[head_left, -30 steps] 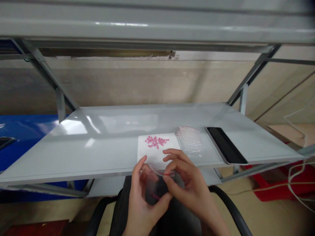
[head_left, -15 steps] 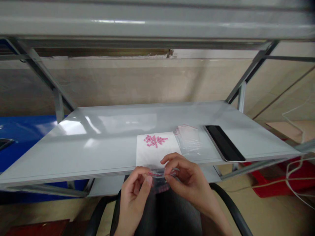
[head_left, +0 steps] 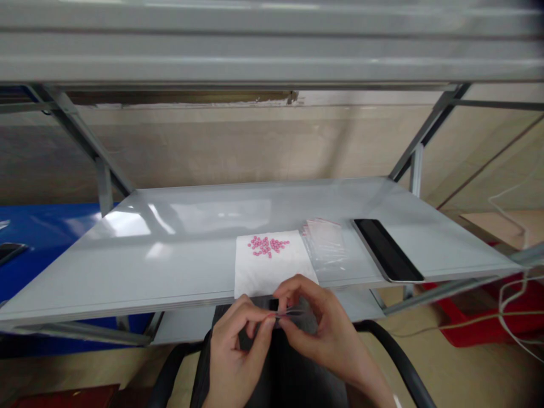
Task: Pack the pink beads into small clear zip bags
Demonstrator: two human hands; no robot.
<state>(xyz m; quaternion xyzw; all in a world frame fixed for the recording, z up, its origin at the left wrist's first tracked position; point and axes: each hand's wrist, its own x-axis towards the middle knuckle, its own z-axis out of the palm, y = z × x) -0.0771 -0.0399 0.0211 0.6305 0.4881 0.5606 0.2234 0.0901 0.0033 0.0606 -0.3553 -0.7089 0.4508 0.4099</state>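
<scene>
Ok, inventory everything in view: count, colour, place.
Table: one, pale grey, centre
Paper: one, white, table's near edge
Beads: dozens, pink, on the paper
Bag stack: one, clear with reddish edges, right of paper
Tablet-like device: one, black, table's right side
Surface: one, blue, far left
Second device: one, dark, on the blue surface
Upper shelf: one, grey, top
Wall: one, beige, behind
Objects: two, red, lower corners
Cables: several, pale, right
Armrests: two, black, bottom
Small bag: one, clear, bottom centre
Lap: one, dark-clothed, bottom
Left hand: one, bare, pinching small bag
Right hand: one, bare, at same bag
</scene>
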